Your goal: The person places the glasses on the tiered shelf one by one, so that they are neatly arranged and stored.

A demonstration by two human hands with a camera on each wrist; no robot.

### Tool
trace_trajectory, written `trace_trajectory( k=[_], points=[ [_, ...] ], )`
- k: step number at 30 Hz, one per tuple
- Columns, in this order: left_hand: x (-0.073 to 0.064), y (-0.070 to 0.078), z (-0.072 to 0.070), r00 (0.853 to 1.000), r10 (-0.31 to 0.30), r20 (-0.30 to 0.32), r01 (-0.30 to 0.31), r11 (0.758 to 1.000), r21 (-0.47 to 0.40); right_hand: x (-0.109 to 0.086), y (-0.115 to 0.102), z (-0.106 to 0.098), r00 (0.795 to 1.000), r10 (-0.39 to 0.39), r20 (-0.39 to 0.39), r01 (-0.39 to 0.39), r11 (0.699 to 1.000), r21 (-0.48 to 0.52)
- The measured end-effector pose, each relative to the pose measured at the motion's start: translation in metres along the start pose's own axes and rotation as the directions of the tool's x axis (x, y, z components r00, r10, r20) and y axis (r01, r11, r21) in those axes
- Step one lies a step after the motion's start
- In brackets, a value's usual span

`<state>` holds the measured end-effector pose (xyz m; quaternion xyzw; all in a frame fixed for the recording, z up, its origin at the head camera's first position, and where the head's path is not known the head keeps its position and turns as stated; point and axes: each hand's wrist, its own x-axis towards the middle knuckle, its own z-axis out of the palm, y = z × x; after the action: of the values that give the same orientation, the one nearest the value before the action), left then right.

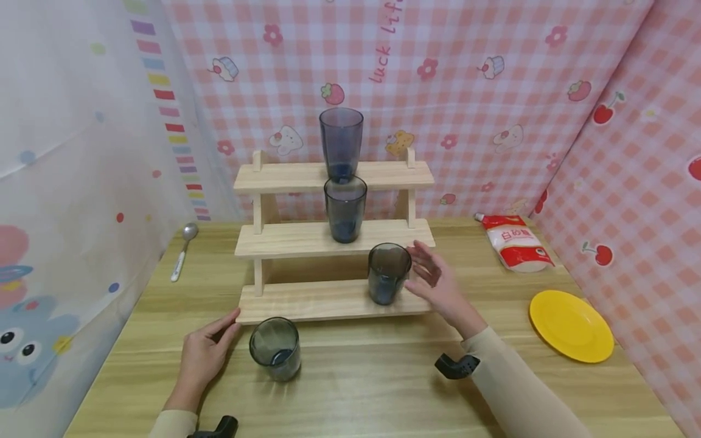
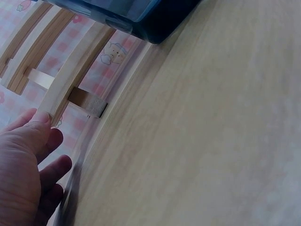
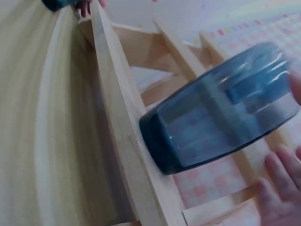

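Observation:
My left hand (image 1: 204, 353) pinches the left front corner of a three-tier wooden display shelf (image 1: 306, 307), thumb and fingers at the end of the lowest board. On that board's right part stands a smoked drinking glass (image 1: 387, 277), large and tilted across the right wrist view. Beside the glass is my right hand (image 1: 438, 289), its fingers spread and loosely bent, not wrapped round it. Another smoked glass (image 1: 276, 353) stands on the table just right of my left hand. One glass (image 1: 345, 213) is on the middle board and a taller one (image 1: 342, 140) on the top board.
A spoon (image 1: 185, 249) lies at the table's back left. Toward the right are a red and white sugar bag (image 1: 517, 243) and a yellow plate (image 1: 572, 328). Checked cloth (image 1: 471, 109) hangs behind the shelf and along the right side.

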<state>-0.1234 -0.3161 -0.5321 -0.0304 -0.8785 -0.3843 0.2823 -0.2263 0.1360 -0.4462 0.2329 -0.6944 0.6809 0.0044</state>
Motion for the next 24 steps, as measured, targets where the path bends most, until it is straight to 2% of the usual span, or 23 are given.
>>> trace_trajectory(
  k=[3, 5, 6, 9, 11, 13, 17, 21, 24],
  points=[
    [0.0, 0.001, 0.001, 1.0, -0.02, 0.007, 0.02, 1.0, -0.003, -0.015, -0.011, -0.004, 0.984, -0.094, -0.151, 0.1, 0.994, 0.033],
    [0.0, 0.001, 0.001, 1.0, -0.031, 0.005, 0.031, 1.0, 0.005, -0.025, -0.022, -0.005, 0.978, -0.12, -0.173, 0.127, 0.992, 0.029],
    [0.0, 0.001, 0.001, 0.999, -0.037, 0.004, 0.037, 0.999, 0.007, -0.029, -0.027, -0.006, 0.98, -0.13, -0.153, 0.134, 0.991, 0.018],
    [0.0, -0.001, 0.001, 0.999, -0.048, 0.0, 0.048, 0.999, 0.015, -0.038, -0.039, 0.0, 0.991, -0.132, -0.001, 0.132, 0.991, -0.016],
    [0.0, -0.001, 0.001, 0.999, -0.046, 0.001, 0.046, 0.999, 0.016, -0.043, -0.044, 0.011, 0.985, -0.118, 0.124, 0.124, 0.992, -0.038],
    [0.0, -0.002, 0.002, 0.999, -0.042, 0.0, 0.042, 0.999, 0.008, -0.045, -0.045, 0.026, 0.967, -0.102, 0.233, 0.116, 0.992, -0.047],
    [-0.001, -0.001, 0.003, 1.0, -0.021, -0.005, 0.021, 1.0, -0.011, -0.046, -0.037, 0.067, 0.922, -0.074, 0.381, 0.104, 0.993, -0.058],
    [-0.001, -0.001, 0.003, 1.0, -0.005, -0.013, 0.005, 1.0, -0.011, -0.04, -0.02, 0.108, 0.882, -0.01, 0.472, 0.048, 0.997, -0.068],
    [-0.001, -0.001, 0.003, 1.0, -0.005, -0.006, 0.005, 1.0, -0.005, -0.035, -0.006, 0.133, 0.863, 0.051, 0.502, 0.011, 0.993, -0.12]
  ],
)
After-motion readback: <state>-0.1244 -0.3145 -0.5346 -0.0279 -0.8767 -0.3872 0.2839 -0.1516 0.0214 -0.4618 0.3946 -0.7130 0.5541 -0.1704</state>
